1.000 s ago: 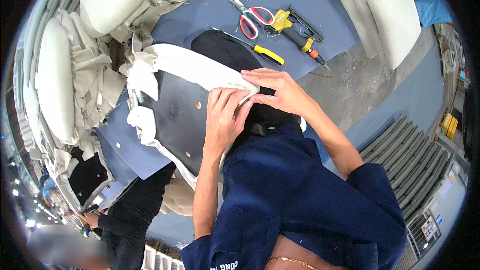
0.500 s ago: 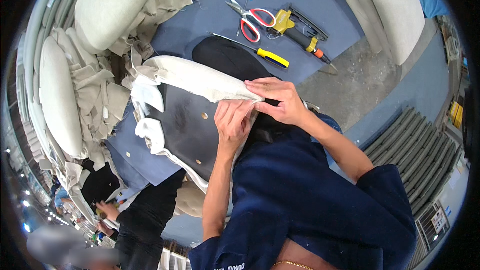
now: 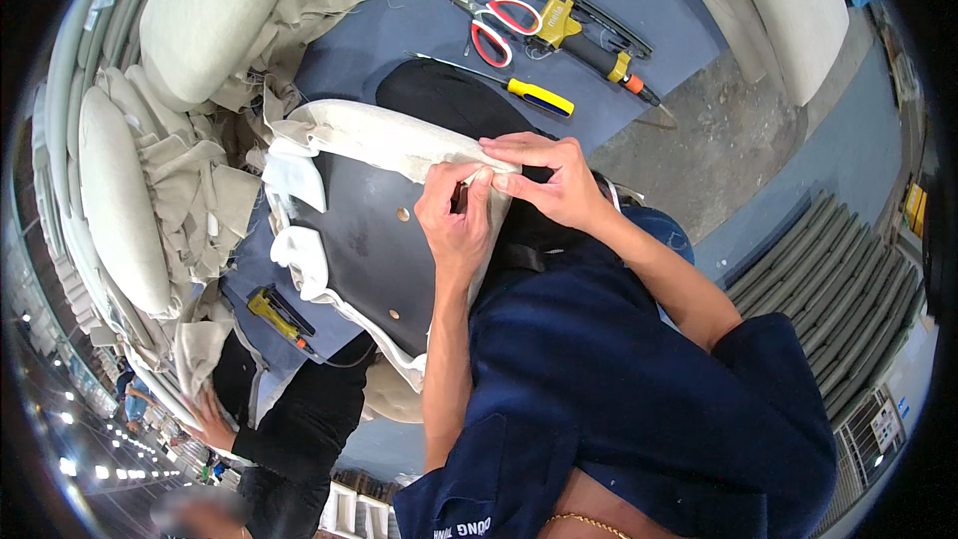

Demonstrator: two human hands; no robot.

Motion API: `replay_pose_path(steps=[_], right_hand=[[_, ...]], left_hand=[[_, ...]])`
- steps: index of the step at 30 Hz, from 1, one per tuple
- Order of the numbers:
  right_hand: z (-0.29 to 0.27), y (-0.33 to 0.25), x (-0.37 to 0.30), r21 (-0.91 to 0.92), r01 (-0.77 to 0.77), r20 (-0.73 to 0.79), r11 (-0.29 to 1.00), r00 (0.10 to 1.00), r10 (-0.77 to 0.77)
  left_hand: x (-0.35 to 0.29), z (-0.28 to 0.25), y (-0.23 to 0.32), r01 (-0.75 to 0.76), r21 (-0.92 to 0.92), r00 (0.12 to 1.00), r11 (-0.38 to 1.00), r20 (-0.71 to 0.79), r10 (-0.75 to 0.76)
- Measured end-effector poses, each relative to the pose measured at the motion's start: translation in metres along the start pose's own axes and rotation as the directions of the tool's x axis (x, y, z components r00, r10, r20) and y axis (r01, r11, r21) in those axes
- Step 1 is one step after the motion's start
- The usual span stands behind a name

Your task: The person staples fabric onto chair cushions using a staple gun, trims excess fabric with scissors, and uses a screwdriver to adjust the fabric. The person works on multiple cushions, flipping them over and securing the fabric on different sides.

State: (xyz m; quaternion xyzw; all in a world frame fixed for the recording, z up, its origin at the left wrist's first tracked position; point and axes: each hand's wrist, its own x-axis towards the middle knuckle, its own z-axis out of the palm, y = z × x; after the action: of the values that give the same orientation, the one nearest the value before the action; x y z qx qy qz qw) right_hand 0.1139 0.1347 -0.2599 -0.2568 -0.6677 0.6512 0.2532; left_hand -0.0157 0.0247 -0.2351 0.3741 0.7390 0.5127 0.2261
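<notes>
My left hand [image 3: 454, 220] and right hand [image 3: 565, 183] pinch cream upholstery fabric [image 3: 394, 139]; a yellow-handled screwdriver [image 3: 540, 98] lies beyond them.

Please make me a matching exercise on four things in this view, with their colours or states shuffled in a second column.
Column one:
1. Cream fabric
2. Scissors
3. Thin-shafted tool
4. Flat panel

Column two:
A. Yellow and black handle
B. Dark, with small tan spots
C. Touched by the left hand and the right hand
D. Red and white handles

Pairs: 1-C, 2-D, 3-A, 4-B.
</notes>
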Motion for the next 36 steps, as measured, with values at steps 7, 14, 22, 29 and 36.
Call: replay_pose_path(steps=[7,14,22,29,36], right_hand=[[0.015,0.016,-0.001,0.165,0.091,-0.050,0.982,0.995,-0.084],[0.011,0.018,0.001,0.154,0.104,-0.022,0.983,0.995,-0.102],[0.011,0.021,0.001,0.133,0.132,-0.044,0.982,0.991,-0.127],[0.018,0.020,0.000,0.153,0.124,-0.114,0.981,0.988,-0.107],[0.030,0.017,0.002,0.175,0.045,-0.221,0.984,0.975,-0.006]], left_hand=[[0.002,-0.010,0.002,-0.173,0.167,0.984,0.971,0.074,0.162],[0.021,-0.036,-0.011,-0.507,0.343,0.860,0.791,0.269,0.434],[0.031,-0.033,-0.034,-0.568,0.201,0.808,0.798,0.323,0.493],[0.013,-0.016,-0.028,-0.254,0.016,0.960,0.967,0.129,0.249],[0.021,-0.009,-0.013,-0.041,0.023,0.995,0.999,0.094,0.039]])
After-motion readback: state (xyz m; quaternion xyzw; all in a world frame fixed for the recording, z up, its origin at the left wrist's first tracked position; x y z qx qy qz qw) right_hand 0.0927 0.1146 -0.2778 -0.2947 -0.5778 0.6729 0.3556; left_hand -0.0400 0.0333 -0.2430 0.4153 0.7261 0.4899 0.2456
